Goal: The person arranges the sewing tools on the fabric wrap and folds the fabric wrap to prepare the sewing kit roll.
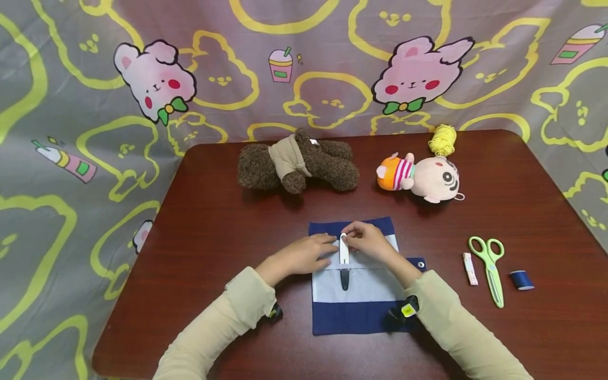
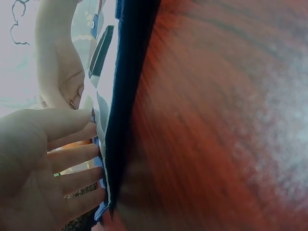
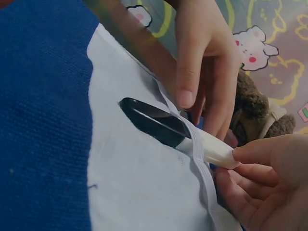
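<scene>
On the table lies a navy and pale cloth (image 1: 358,317) with an elastic band (image 1: 368,267) across its middle. A white tool with a black end (image 1: 344,279) passes under that band, the black end toward the person. My right hand (image 1: 370,244) pinches its white end (image 3: 221,153) between thumb and fingers. My left hand (image 1: 306,256) rests with spread fingers on the cloth's left part, just beside the tool. In the left wrist view the left hand's fingers (image 2: 74,156) lie along the cloth edge.
A brown plush bear (image 1: 328,163) lies at the back, with a pink doll (image 1: 434,179) and yellow yarn (image 1: 443,140) right of it. On the right are a white-pink item (image 1: 469,269), green scissors (image 1: 491,269) and blue thread (image 1: 522,280).
</scene>
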Available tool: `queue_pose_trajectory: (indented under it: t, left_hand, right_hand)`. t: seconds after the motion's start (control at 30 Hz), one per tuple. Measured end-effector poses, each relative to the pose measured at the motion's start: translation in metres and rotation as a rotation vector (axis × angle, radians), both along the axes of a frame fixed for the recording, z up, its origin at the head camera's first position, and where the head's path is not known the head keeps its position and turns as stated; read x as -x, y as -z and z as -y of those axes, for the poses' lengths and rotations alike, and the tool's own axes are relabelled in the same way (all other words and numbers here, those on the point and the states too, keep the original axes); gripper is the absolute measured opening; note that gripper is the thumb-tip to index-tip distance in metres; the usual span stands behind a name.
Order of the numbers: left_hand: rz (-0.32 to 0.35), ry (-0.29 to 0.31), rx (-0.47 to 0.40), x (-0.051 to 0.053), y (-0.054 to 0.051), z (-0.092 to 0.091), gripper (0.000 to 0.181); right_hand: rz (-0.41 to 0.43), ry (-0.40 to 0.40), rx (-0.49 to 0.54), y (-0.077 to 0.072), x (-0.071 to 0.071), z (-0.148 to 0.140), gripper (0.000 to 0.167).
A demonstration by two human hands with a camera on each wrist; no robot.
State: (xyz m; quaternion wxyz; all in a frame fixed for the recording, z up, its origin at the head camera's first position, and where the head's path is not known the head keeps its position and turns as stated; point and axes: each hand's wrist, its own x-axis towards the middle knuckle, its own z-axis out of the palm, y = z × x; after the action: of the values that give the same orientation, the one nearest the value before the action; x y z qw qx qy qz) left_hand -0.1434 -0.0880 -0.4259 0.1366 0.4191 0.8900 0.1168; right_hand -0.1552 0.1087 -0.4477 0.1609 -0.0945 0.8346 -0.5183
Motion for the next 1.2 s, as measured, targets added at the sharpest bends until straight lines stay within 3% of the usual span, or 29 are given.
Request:
queue_pose_trajectory:
  t: [0.4, 1.03, 1.2]
  left_hand:
    - [-0.02, -0.007, -0.022, 0.0034, 0.0016, -0.0006, 0.032]
    - [-0.069, 0.011, -0.062, 0.0054, 0.0043, 0.0001, 0.026]
    - [-0.09, -0.046, -0.131, 0.0093, 0.0019, 0.0025, 0.024]
  right_hand:
    - [-0.056, 0.021, -0.123, 0.0046, -0.0029, 0.0065, 0.012]
    - [-0.142, 0.006, -0.175, 0.0074, -0.0053, 0.0081, 0.007]
    - [-0.157, 0.006, -0.19, 0.0066, -0.0056, 0.0093, 0.005]
